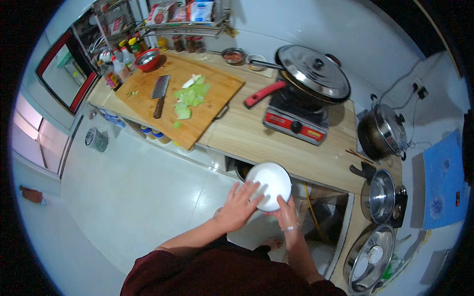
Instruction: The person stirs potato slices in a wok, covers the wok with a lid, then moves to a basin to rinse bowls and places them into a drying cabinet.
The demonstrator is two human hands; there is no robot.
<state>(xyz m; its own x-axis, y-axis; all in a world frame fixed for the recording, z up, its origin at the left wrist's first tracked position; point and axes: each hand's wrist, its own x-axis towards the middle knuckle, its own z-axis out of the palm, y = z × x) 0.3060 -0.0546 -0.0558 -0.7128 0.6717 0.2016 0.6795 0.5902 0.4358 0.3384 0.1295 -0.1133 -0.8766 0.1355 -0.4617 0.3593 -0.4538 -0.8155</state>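
Observation:
My right hand [286,214] grips a white bowl [274,181] with a dark rim by its near edge, the thumb over the rim. The bowl is held in front of my body, just off the counter's front edge, with its inside facing up. My left hand [239,204] has its fingers spread over the bowl's left side; whether the fingertips touch the inner surface cannot be told. Beyond the hands, on the counter, lies a wooden cutting board [218,83] with a cleaver [160,94] and sliced pale green vegetable [192,95] on it.
A portable gas stove [296,124] carries a lidded pan [314,74] whose red handle [264,94] juts left. To the right stand a lidded pot [383,131], a steel pot [381,196] and a steel basin [389,255] with white dishes. A red bowl [148,61] sits by the board.

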